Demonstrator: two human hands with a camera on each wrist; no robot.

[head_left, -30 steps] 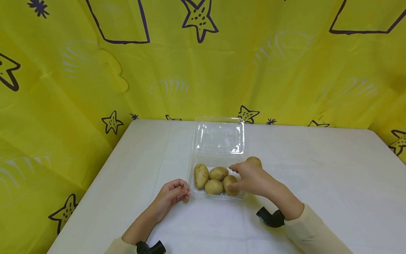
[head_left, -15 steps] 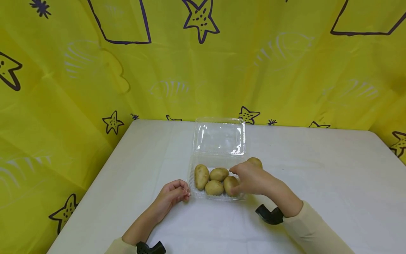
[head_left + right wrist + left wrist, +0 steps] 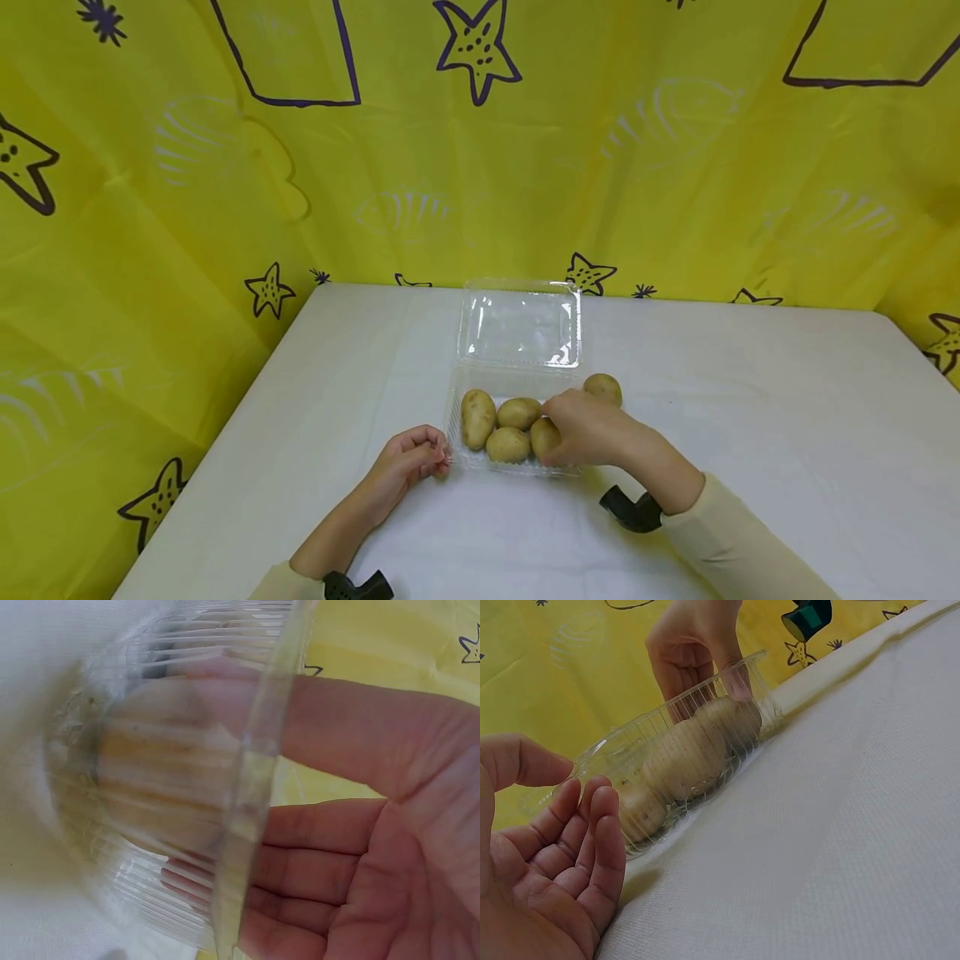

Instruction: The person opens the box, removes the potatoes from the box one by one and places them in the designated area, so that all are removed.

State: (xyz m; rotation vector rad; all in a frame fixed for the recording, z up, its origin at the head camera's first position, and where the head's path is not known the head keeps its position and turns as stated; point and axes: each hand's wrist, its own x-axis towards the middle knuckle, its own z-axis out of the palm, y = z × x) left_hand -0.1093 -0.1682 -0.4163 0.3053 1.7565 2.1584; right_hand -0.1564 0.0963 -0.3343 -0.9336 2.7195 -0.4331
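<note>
The right hand [image 3: 596, 429] is clamped on the right-end potato [image 3: 542, 437], thumb on the near side and fingers on the far side; that potato sits inside the base of the clear plastic clamshell [image 3: 495, 382]. The left hand [image 3: 411, 454] pinches the clamshell's rim at the near left corner, across from the grip.

The likeliest trouble is a slip: the potato is smooth and rounded, and the clear wall crowds the thumb. Fingers snagging that thin rim could drag or tip the clamshell if the left hand's small pinch gave way. A sideways push could jostle the 3 potatoes left of the grip: a far oval potato [image 3: 519, 413], a near oval potato [image 3: 507, 446] and a long potato [image 3: 478, 419]. Just beyond the grip, a loose potato [image 3: 604, 388] on the white tabletop [image 3: 712, 400] could roll if the knuckles bumped it.

Compared with 1.0 s ago, the right hand has shifted left, covering more of its potato and uncovering more of the loose potato. The left hand looks unmoved.
</note>
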